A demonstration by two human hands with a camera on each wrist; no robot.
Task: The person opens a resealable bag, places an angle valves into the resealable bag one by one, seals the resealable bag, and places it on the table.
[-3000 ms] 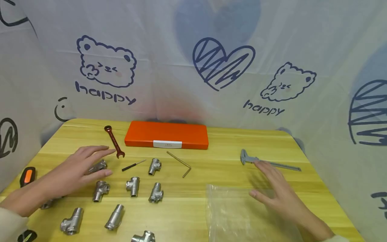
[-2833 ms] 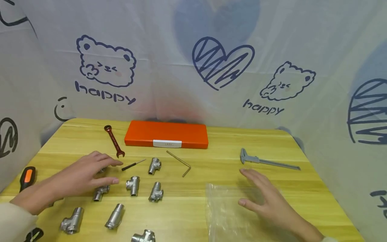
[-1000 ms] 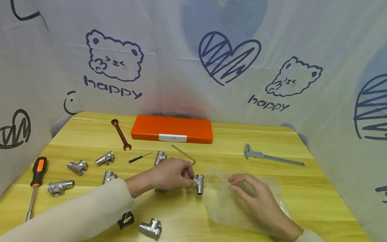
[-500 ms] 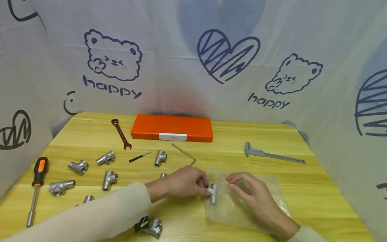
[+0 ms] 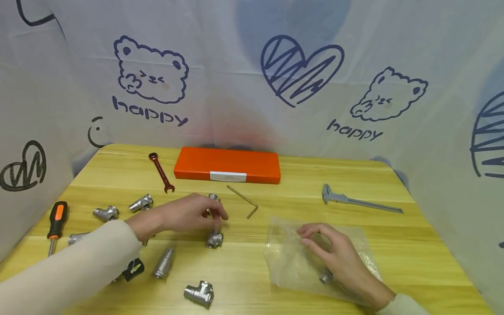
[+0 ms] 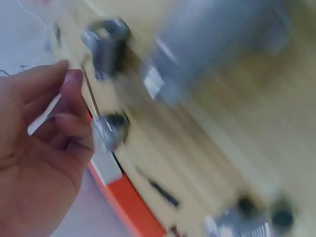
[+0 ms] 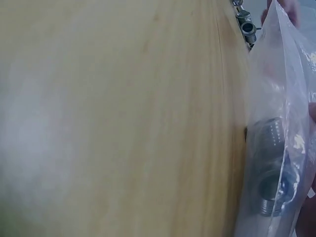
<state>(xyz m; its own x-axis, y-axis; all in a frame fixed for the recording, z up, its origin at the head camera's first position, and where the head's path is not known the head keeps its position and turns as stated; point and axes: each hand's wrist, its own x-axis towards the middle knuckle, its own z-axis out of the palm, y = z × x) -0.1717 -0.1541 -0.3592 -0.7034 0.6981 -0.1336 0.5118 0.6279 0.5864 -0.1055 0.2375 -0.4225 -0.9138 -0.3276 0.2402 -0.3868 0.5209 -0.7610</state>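
left hand point(image 5: 189, 214) hovering loose-fingered over tee fitting point(image 5: 214, 239), right hand point(image 5: 334, 253) pinching plastic bag point(image 5: 291, 262)

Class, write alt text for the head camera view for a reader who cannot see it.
A left hand reaches among metal tee fittings on a wooden table, while the right hand pinches a clear plastic bag with one fitting inside. An orange case lies behind.
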